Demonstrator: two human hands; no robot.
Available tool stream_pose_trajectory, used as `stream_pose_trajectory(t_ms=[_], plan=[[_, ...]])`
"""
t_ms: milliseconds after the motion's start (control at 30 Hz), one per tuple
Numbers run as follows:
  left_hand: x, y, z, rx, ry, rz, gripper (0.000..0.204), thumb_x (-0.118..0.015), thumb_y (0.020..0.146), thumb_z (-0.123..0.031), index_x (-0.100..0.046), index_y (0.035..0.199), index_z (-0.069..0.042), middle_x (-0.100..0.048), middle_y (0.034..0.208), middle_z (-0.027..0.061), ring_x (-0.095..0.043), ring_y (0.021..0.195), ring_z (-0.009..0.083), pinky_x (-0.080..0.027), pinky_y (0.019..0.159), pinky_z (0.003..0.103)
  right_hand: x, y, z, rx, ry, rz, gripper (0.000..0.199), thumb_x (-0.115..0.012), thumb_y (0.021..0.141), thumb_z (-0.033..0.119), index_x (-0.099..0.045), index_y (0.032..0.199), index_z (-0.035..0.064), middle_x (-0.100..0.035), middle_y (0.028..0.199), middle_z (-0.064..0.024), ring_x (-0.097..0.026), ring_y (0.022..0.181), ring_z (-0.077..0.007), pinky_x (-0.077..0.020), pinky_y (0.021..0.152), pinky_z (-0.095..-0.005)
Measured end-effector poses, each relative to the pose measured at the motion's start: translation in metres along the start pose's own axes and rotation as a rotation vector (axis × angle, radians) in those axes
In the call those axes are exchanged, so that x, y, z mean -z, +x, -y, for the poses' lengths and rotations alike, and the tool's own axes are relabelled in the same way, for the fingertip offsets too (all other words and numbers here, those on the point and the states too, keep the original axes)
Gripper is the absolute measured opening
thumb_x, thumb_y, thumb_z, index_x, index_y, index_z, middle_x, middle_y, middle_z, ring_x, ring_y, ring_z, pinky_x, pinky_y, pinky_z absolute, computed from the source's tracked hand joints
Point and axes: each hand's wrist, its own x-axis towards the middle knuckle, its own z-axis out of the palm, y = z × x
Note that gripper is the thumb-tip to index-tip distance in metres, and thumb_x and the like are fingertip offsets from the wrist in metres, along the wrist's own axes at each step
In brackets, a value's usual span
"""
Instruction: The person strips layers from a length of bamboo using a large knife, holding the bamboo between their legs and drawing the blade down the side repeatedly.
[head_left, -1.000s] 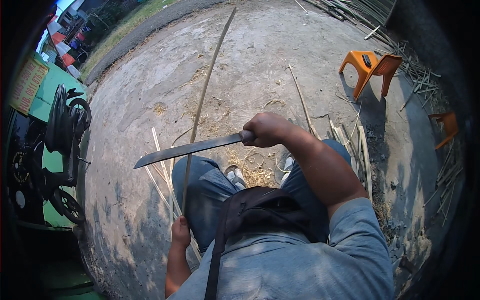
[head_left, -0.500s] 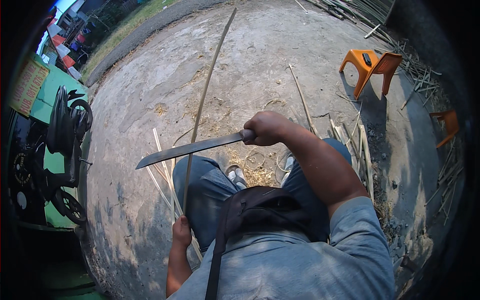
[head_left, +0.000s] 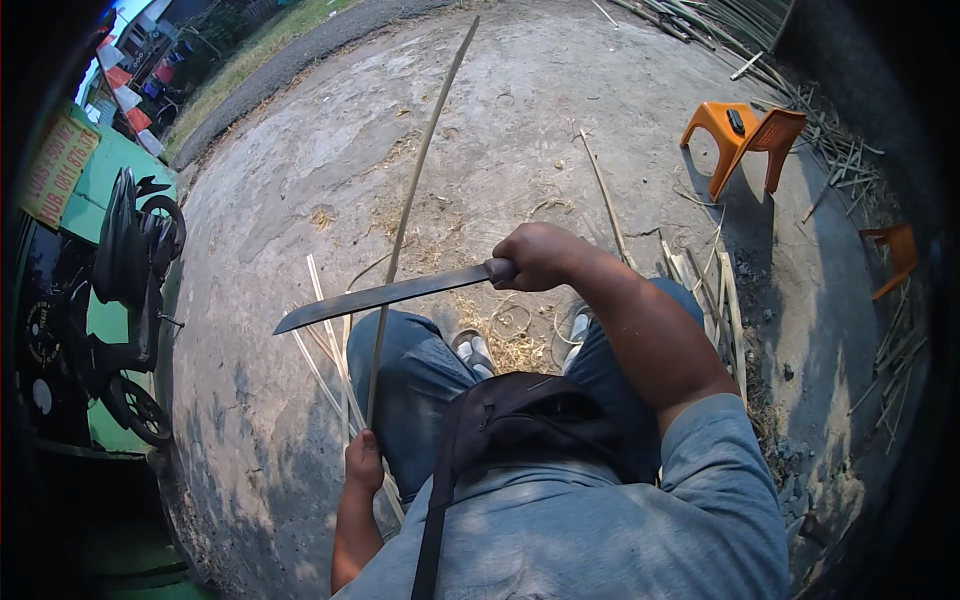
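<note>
My right hand (head_left: 533,257) is closed round the handle of a machete (head_left: 385,297), whose long blade points left. The blade crosses the long thin bamboo strip (head_left: 418,165) above my left knee; I cannot tell whether they touch. My left hand (head_left: 364,463) is closed on the lower end of that strip, beside my left thigh. From there the strip slants up and away, its far end well beyond my knees. Several pale split strips (head_left: 330,350) lie by my left leg, next to the left hand.
Shavings (head_left: 518,352) litter the concrete between my sandalled feet. More bamboo strips (head_left: 722,310) lie beside my right leg. An orange plastic chair (head_left: 745,145) with a small black object stands at the far right, near heaped strips (head_left: 850,165). A motorcycle (head_left: 135,290) is at the left.
The bamboo strip's far end has shifted very slightly to the right. Both hands keep their holds, and the machete stays almost in the same place.
</note>
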Motion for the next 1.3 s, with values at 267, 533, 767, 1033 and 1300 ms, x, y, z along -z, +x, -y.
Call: stream_pose_trajectory(t_ms=[267,533,767,1033,1300], plan=[[-0.001,0.000,0.003,0.022,-0.025,-0.001,0.070,-0.040,0.110,-0.066,-0.052,0.078,-0.006,-0.046,0.066,-0.0027,-0.044,0.065,0.0091,-0.035,0.057,0.032,-0.006,0.001,-0.001,0.001,0.010,0.013,0.028,-0.080,0.085,0.040,-0.080,0.101,0.0172,-0.077,0.097,-0.0122,-0.074,0.097,-0.0346,-0.0579,0.085,-0.0478],[-0.002,0.000,-0.003,-0.001,-0.013,-0.013,0.070,-0.039,0.110,-0.067,-0.052,0.078,-0.005,-0.047,0.066,-0.0022,-0.045,0.064,0.0096,-0.035,0.057,0.032,0.008,-0.007,-0.004,0.093,-0.007,-0.108,0.028,-0.082,0.085,0.039,-0.077,0.095,0.0140,-0.075,0.086,-0.0135,-0.073,0.085,-0.0373,-0.0568,0.075,-0.0490],[-0.007,-0.004,-0.010,-0.042,0.148,-0.080,0.071,-0.039,0.111,-0.063,-0.056,0.083,0.000,-0.053,0.064,0.0099,-0.054,0.062,0.0214,-0.041,0.059,0.040,0.009,-0.007,-0.009,-0.082,0.079,-0.116,0.029,-0.080,0.089,0.042,-0.080,0.102,0.0169,-0.078,0.092,-0.0122,-0.074,0.091,-0.0344,-0.0582,0.081,-0.0472],[-0.005,-0.007,-0.032,-0.090,0.314,-0.152,0.069,-0.040,0.111,-0.061,-0.059,0.086,0.001,-0.060,0.070,0.0248,-0.065,0.070,0.0474,-0.045,0.061,0.050,-0.007,0.000,0.025,0.028,-0.161,-0.014,0.020,-0.075,0.087,0.035,-0.079,0.097,0.0187,-0.077,0.094,-0.0114,-0.074,0.095,-0.0341,-0.0589,0.082,-0.0486],[-0.015,-0.006,-0.030,-0.078,0.374,-0.200,0.069,-0.041,0.110,-0.061,-0.055,0.084,0.001,-0.059,0.069,0.0277,-0.062,0.072,0.0538,-0.044,0.061,0.054,-0.004,-0.001,0.005,-0.129,0.008,-0.132,0.021,-0.076,0.091,0.037,-0.077,0.098,0.0170,-0.076,0.092,-0.0111,-0.073,0.088,-0.0371,-0.0569,0.077,-0.0490]])
